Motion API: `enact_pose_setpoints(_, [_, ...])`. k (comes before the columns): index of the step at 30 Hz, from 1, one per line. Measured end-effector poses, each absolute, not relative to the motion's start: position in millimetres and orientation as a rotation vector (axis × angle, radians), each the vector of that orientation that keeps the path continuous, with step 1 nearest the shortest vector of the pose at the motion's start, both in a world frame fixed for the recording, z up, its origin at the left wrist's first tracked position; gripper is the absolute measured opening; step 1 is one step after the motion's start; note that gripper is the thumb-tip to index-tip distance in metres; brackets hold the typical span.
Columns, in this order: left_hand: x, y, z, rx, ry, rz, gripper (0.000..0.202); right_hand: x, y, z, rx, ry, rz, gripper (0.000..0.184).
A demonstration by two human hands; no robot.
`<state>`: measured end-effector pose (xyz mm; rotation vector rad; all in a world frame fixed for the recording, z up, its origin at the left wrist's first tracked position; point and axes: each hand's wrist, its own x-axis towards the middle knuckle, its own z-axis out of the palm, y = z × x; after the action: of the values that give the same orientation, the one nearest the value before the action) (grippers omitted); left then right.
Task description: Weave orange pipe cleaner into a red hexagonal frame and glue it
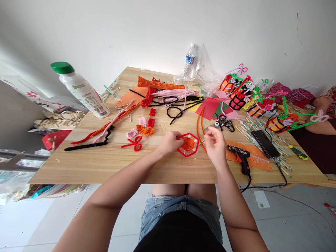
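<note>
Black shirt point(181, 232) below — left hand point(171, 142) holding a red-rimmed hexagon point(189, 144).

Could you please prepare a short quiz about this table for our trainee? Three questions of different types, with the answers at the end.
1. Multiple choice: What colour is the cap of the large white bottle?
A) Red
B) Green
C) Blue

2. True or false: The person's left hand touches the red-rimmed hexagon.

3. Fill the gap: The black phone lies between the glue gun and the ______, a hand tool with a green and yellow handle.

Key:
1. B
2. True
3. screwdriver
</note>
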<state>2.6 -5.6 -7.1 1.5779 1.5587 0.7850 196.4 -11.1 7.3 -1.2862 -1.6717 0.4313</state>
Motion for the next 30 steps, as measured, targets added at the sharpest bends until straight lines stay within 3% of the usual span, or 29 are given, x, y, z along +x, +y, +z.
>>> enact_pose_setpoints(2, [1, -4, -7, 1.563, 1.555, 0.777, 0.012, 192, -2, 6, -1.259, -1.835, 0.470, 0.023])
enact_pose_setpoints(9, [2, -5, -3, 1.620, 1.623, 0.791, 0.011, 177, 3, -6, -1.441, -1.933, 0.513, 0.011])
enact_pose_setpoints(19, [9, -7, -11, 1.788, 1.659, 0.915, 0.009, 160, 4, -10, -1.545, -1.978, 0.196, 0.008])
enact_pose_setpoints(30, [16, -6, -16, 1.747, 1.685, 0.974, 0.016, 152, 2, -9, -1.608, -2.039, 0.112, 0.010])
